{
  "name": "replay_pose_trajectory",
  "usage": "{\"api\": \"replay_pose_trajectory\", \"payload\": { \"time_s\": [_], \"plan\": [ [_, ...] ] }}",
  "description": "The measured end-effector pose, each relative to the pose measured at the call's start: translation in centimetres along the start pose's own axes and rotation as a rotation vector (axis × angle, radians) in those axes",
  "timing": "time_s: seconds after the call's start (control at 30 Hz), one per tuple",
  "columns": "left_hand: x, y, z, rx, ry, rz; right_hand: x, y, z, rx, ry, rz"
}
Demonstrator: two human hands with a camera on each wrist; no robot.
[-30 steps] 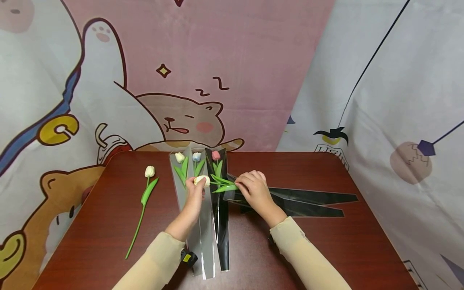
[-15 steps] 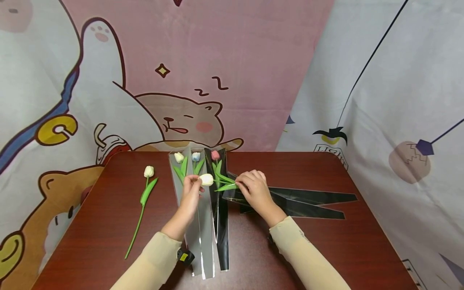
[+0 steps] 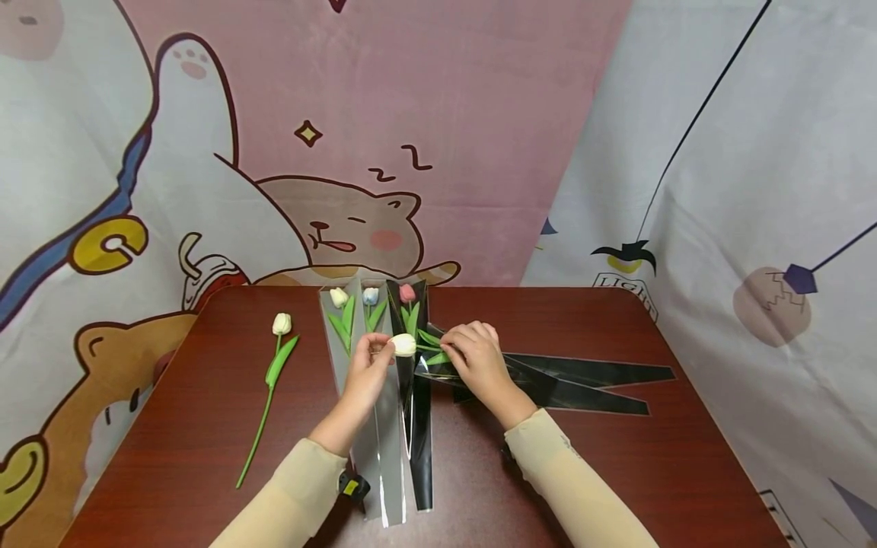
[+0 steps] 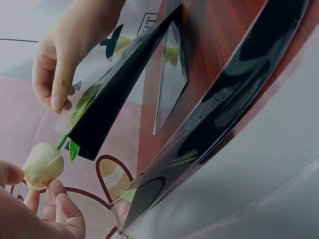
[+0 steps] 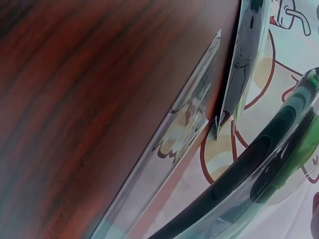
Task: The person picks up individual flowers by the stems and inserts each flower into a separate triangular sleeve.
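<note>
My left hand (image 3: 363, 373) pinches the head of a white tulip (image 3: 403, 345), lying sideways with its leaves pointing right. Its stem runs into the mouth of a black, clear-fronted flower sleeve (image 4: 112, 107); the leaves are partly inside. My right hand (image 3: 479, 361) holds the sleeve's edge between thumb and fingers. In the left wrist view the tulip head (image 4: 45, 165) sits between left thumb and fingers, outside the sleeve. The right wrist view shows the sleeve (image 5: 254, 164) close up, green through its film, with only a fingertip of the right hand at the edge.
Under the left hand lie two grey sleeves (image 3: 387, 457) with a white tulip (image 3: 339, 297) and a blue tulip (image 3: 371, 296), beside a black sleeve (image 3: 422, 449) with a pink tulip (image 3: 407, 294). Another white tulip (image 3: 282, 324) lies left on the brown table (image 3: 171, 426). More black sleeve (image 3: 596, 371) lies right.
My left hand has moved right with the white tulip, and its leaves are deeper in the black sleeve. My right hand has stayed nearly in place at the sleeve's mouth.
</note>
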State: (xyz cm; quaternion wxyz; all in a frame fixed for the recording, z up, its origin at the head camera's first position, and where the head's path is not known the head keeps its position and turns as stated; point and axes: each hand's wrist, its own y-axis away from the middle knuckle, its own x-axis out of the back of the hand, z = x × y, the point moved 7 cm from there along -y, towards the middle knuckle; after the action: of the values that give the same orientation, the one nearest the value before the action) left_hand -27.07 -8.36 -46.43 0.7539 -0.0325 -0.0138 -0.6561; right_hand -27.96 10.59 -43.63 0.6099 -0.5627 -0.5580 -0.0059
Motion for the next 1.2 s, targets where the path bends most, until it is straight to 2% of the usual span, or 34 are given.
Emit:
{"api": "replay_pose_trajectory", "payload": {
  "time_s": [0.13, 0.3, 0.4, 0.53, 0.6, 0.73, 0.83, 1.03, 1.17, 1.2],
  "plan": [
    [-0.1, 0.0, -0.1, -0.011, -0.005, -0.014, 0.1, 0.0, 0.0, -0.004, 0.000, 0.000],
    [-0.8, 0.2, 0.0, 0.004, -0.002, -0.064, 0.0, -0.1, -0.1, -0.008, 0.001, -0.014],
    [-0.9, 0.6, 1.0, 0.013, -0.006, -0.078, 0.0, -0.2, -0.2, -0.011, 0.001, -0.022],
    [-0.8, 1.1, 2.1, 0.013, -0.023, -0.065, 0.1, -0.1, -0.2, -0.008, -0.002, -0.010],
    [-0.7, 1.0, 1.8, 0.013, -0.037, -0.054, 0.2, -0.1, -0.1, -0.006, -0.003, -0.002],
    [-0.6, 0.4, 0.2, 0.026, -0.058, -0.045, 0.2, 0.0, 0.0, -0.002, -0.010, 0.003],
    [-0.7, 0.1, -0.4, 0.030, -0.066, -0.040, 0.3, -0.1, -0.1, 0.005, -0.018, 0.010],
    [-0.9, 0.0, -0.4, 0.012, -0.053, -0.037, 0.4, -0.2, -0.4, 0.023, -0.048, 0.027],
    [-1.7, 0.1, -0.3, -0.016, -0.071, -0.083, 0.2, -0.4, -0.6, 0.021, -0.054, 0.013],
    [-1.9, 0.4, 0.1, -0.018, -0.078, -0.093, 0.1, -0.4, -0.6, 0.019, -0.051, 0.008]
  ]
}}
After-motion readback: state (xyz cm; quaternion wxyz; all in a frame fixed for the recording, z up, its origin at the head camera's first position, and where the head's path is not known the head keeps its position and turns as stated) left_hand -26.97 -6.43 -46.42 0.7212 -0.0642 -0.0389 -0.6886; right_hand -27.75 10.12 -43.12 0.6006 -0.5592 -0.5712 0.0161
